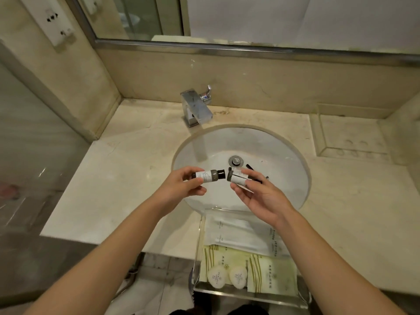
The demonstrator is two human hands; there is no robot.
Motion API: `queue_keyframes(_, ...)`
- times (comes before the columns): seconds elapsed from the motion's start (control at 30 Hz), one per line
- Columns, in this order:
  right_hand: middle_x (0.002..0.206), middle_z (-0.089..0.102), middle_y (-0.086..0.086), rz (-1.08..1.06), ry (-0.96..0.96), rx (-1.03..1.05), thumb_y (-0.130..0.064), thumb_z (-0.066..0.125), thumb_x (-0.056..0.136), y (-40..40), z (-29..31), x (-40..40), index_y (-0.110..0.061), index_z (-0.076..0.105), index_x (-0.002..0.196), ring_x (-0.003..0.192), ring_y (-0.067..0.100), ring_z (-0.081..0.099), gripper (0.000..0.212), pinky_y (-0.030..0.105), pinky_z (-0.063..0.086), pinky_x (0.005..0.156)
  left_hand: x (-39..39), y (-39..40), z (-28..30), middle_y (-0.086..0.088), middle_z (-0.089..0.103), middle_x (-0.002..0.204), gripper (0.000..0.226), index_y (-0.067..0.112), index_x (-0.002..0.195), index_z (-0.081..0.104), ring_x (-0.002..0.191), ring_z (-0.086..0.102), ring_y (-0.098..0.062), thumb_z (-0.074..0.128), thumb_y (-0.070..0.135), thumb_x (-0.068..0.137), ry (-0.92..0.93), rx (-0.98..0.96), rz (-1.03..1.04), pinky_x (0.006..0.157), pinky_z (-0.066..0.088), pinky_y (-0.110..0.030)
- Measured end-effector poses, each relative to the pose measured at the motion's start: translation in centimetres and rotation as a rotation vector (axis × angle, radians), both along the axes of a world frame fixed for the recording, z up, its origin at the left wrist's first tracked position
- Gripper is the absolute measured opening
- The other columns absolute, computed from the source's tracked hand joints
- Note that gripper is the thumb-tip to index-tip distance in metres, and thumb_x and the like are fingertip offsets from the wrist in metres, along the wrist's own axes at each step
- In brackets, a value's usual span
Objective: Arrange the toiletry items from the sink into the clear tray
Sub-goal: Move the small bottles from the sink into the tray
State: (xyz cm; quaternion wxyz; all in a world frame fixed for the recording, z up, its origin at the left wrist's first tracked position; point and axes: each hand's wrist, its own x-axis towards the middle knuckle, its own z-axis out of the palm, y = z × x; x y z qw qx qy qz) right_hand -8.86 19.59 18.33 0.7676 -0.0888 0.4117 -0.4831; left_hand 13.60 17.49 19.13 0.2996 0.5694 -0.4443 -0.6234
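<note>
Two bottles: one small toiletry bottle in each hand, held above the sink (284,155), their dark caps pointing at each other and nearly touching.
Left hand (181,186): fingers and thumb closed around the left bottle (208,175), which lies sideways with its cap to the right; white label, grey-brown body.
Right hand (261,196): palm up, thumb and fingers pinching the right bottle (237,178), which is tilted with its cap to the left; white label.
Sink contents: a dark item (255,172) lies in the basin just behind the right hand, partly hidden; what it is cannot be told. The drain plug (236,160) sits at the basin's centre.
Clear tray (197,258): rests on the counter's near edge, below the hands, overhanging the front.
In the tray: white sachets (238,233) at the far end, yellow-green striped packets (270,276) nearer, and two round white wrapped soaps (227,277) side by side on top of them.
Faucet (196,108): chrome, behind the basin on the marble counter (113,189).
Second tray (350,135): clear, at the counter's far right, well apart from the hands.
</note>
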Motion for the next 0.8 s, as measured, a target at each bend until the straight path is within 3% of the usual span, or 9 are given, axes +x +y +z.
queue_keyframes(0.23, 0.096, 0.067, 0.016, 0.038, 0.288, -0.094, 0.004, 0.046, 0.096, 2.0, 0.6, -0.9, -0.003, 0.061, 0.090, 0.086, 0.032, 0.067, 0.017, 0.029, 0.057, 0.077, -0.1, 2.3, 0.7, -0.017, 0.060, 0.101, 0.019, 0.006, 0.110, 0.062, 0.077, 0.071, -0.020, 0.058, 0.003, 0.092, 0.021, 0.029, -0.026, 0.075, 0.059, -0.022)
queue_keyframes(0.3, 0.097, 0.064, 0.015, 0.057, 0.388, -0.152, 0.006, 0.050, 0.093, 2.7, 0.4, -1.0, -0.004, 0.059, 0.095, 0.084, 0.028, 0.066, 0.013, 0.028, 0.056, 0.075, -0.3, 2.8, 0.9, -0.017, 0.061, 0.102, 0.020, 0.004, 0.112, 0.062, 0.078, 0.070, -0.020, 0.058, 0.003, 0.092, 0.019, 0.037, -0.037, 0.076, 0.059, -0.022)
queue_keyframes(0.47, 0.102, 0.061, 0.016, 0.131, 0.565, -0.199, 0.012, 0.056, 0.087, 4.2, 0.5, -1.8, -0.002, 0.059, 0.112, 0.080, 0.024, 0.065, 0.029, 0.028, 0.054, 0.077, -0.8, 4.5, 1.3, -0.017, 0.063, 0.102, 0.025, -0.001, 0.116, 0.060, 0.078, 0.070, -0.020, 0.059, 0.002, 0.092, 0.011, 0.046, -0.069, 0.075, 0.058, -0.021)
queue_keyframes(0.57, 0.097, 0.060, 0.019, 0.176, 0.587, -0.174, 0.011, 0.061, 0.083, 4.9, 0.9, -1.9, -0.005, 0.060, 0.110, 0.069, 0.022, 0.061, 0.032, 0.027, 0.052, 0.065, -1.1, 5.4, 1.2, -0.018, 0.064, 0.105, 0.025, 0.000, 0.117, 0.061, 0.078, 0.070, -0.018, 0.059, 0.003, 0.092, 0.007, 0.051, -0.073, 0.074, 0.057, -0.020)
queue_keyframes(0.67, 0.088, 0.066, 0.019, 0.234, 0.527, -0.125, -0.001, 0.060, 0.090, 5.4, 1.3, -1.9, -0.005, 0.057, 0.107, 0.055, 0.018, 0.052, 0.018, 0.026, 0.042, 0.051, -1.3, 6.3, 1.0, -0.017, 0.064, 0.102, 0.024, 0.000, 0.115, 0.061, 0.077, 0.070, -0.018, 0.059, 0.003, 0.092, 0.018, 0.055, -0.067, 0.073, 0.057, -0.019)
queue_keyframes(0.73, 0.082, 0.067, 0.016, 0.278, 0.547, -0.091, -0.011, 0.055, 0.094, 5.6, 1.4, -2.0, -0.004, 0.058, 0.104, 0.052, 0.017, 0.050, 0.012, 0.025, 0.038, 0.047, -1.3, 6.7, 0.9, -0.015, 0.064, 0.100, 0.023, 0.001, 0.114, 0.062, 0.078, 0.070, -0.018, 0.059, 0.003, 0.092, 0.021, 0.061, -0.066, 0.075, 0.057, -0.020)
queue_keyframes(0.8, 0.076, 0.065, 0.014, 0.318, 0.560, -0.057, -0.019, 0.050, 0.098, 5.8, 1.4, -2.2, -0.003, 0.057, 0.104, 0.050, 0.016, 0.049, 0.018, 0.024, 0.036, 0.045, -1.3, 7.1, 0.8, -0.015, 0.064, 0.099, 0.023, 0.001, 0.114, 0.062, 0.080, 0.070, -0.019, 0.060, 0.003, 0.091, 0.024, 0.069, -0.071, 0.077, 0.057, -0.021)
